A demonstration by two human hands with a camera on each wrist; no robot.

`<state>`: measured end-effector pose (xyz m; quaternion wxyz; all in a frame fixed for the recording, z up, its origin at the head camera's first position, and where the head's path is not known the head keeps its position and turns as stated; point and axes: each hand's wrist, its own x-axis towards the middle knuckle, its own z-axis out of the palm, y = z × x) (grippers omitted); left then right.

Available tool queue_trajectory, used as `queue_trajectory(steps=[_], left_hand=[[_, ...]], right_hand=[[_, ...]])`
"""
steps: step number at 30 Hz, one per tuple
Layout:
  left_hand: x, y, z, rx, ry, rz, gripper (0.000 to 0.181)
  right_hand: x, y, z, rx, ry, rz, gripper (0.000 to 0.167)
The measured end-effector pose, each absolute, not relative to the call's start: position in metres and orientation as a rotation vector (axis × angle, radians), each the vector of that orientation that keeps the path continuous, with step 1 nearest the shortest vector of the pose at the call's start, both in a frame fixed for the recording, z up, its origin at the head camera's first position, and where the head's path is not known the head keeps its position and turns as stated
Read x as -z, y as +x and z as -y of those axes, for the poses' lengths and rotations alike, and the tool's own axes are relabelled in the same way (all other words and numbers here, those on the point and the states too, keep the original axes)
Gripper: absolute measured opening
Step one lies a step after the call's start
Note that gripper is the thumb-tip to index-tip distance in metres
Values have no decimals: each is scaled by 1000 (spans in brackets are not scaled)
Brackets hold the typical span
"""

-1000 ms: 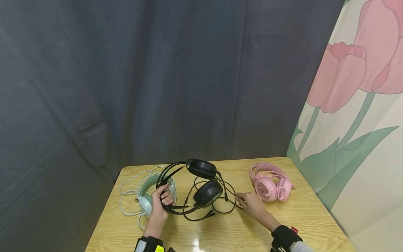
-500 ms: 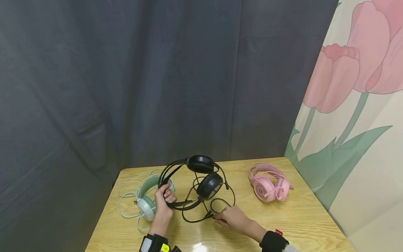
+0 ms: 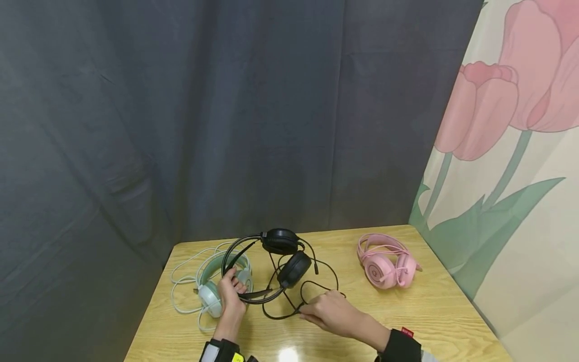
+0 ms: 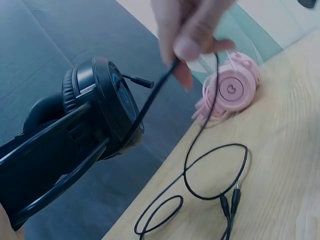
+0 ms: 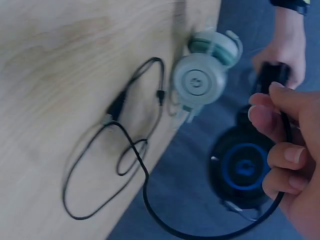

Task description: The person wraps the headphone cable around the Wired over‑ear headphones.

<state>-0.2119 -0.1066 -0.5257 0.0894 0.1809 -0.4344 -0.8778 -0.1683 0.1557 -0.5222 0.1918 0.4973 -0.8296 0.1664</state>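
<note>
- Table (image 3: 443, 311): above its left half, your left hand (image 3: 231, 291) curls its grip round the black headset (image 3: 293, 270).
- Your right hand (image 3: 331, 312): now farther from the right edge, pinching.
- Black cable (image 5: 146, 179): in that pinch, so its slack seems more manageable.

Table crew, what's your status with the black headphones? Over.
Left grip holds black headphones above table. Right grip pinches their loosely looped cable. Mint headphones near left grip, possibly in the way.

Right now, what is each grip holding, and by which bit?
The left grip holds the black headset by its headband. The right grip pinches the headset's cable partway along its length.
</note>
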Motion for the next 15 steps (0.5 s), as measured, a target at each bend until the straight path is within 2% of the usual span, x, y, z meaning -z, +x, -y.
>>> queue_trajectory(steps=[5,10,15], left_hand=[[530,-211,106,2500,503,1431,34],[535,-212,109,2401,473,1531,23],[536,-210,112,2436,386,1547,25]], right_hand=[[505,-163,-156,-385,1386,2370,28],[490,-164,-164,-356,1374,2428,9],[477,-175,-176,-344,1354,2304,10]])
